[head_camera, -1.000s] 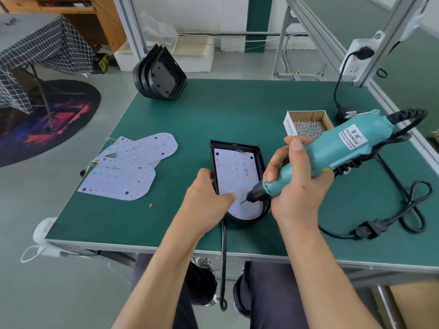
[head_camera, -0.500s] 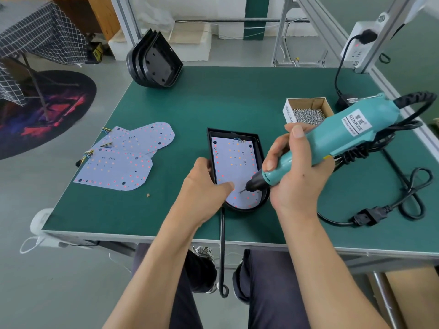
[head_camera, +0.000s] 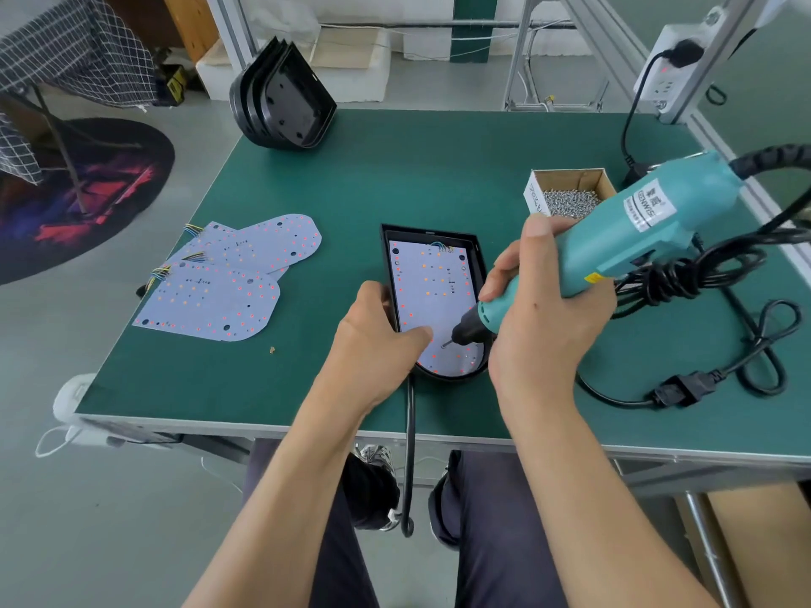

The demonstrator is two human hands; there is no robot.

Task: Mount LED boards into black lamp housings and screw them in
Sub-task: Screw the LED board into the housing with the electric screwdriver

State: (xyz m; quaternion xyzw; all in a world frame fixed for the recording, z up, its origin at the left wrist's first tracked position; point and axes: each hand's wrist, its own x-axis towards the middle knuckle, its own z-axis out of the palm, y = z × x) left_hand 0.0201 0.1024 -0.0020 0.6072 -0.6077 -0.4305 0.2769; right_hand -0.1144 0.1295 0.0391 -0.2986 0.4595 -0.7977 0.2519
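A green worktable (head_camera: 439, 177) carried everything. Well beyond the left hand, at the table's far edge, a stack of black housings (head_camera: 283, 105) stood on edge. Out to that hand's left lay loose LED boards (head_camera: 228, 283), overlapping one another. The teal electric screwdriver (head_camera: 614, 239) slanted down from the upper right, gripped round its lower barrel by the right hand (head_camera: 540, 309), fingers and thumb wrapped about it. Just between the two hands lay the black lamp housing (head_camera: 388, 256) with an LED board (head_camera: 432, 300) seated flat inside it. The left hand (head_camera: 377, 340) held the housing's left wall, its thumb resting on the board. Beyond the right hand sat a small cardboard box of screws (head_camera: 568, 195). The driver's bit (head_camera: 447, 343) met the board near its rounded end, seemingly on a screw, though that spot was too small to tell.
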